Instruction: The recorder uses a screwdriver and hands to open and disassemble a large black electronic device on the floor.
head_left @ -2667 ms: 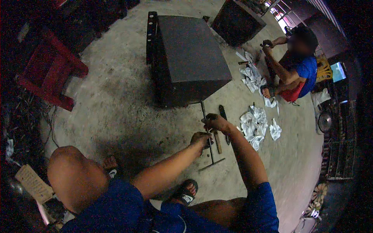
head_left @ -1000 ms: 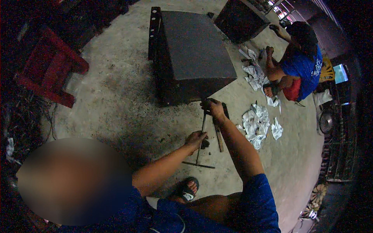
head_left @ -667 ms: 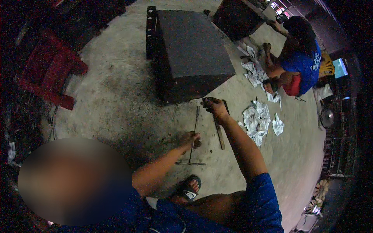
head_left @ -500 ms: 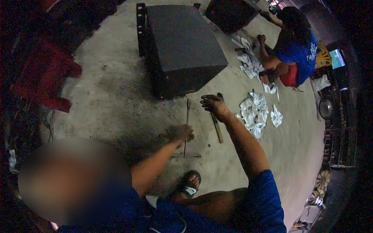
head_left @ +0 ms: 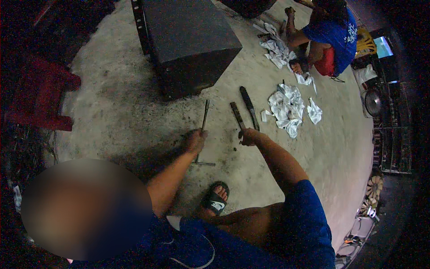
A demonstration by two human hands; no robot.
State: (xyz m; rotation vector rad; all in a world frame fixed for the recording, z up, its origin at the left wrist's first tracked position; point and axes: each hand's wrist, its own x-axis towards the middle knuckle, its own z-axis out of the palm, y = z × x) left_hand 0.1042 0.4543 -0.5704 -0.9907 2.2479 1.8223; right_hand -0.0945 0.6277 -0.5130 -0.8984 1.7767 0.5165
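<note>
My left hand is closed around the shaft of a T-handle wrench, whose crossbar lies toward me near the floor. To its right, my right hand has its fingers wrapped round the near end of a flat, dark bar; its exact kind I cannot make out. Just beyond that hand, a tool with a black grip and a thin shank rests on the concrete. A big dark box-shaped piece, with a row of holes along its left edge, stands ahead of both hands.
Crumpled whitish sheets lie on the floor at the right, with more beside a crouching person in a blue shirt. A dark red plastic stool stands at the left. My sandalled foot is below the wrench.
My right hand has come down toward me and closed on the flat bar, which lay on the floor before. My left hand keeps the wrench. The whole view has shifted.
</note>
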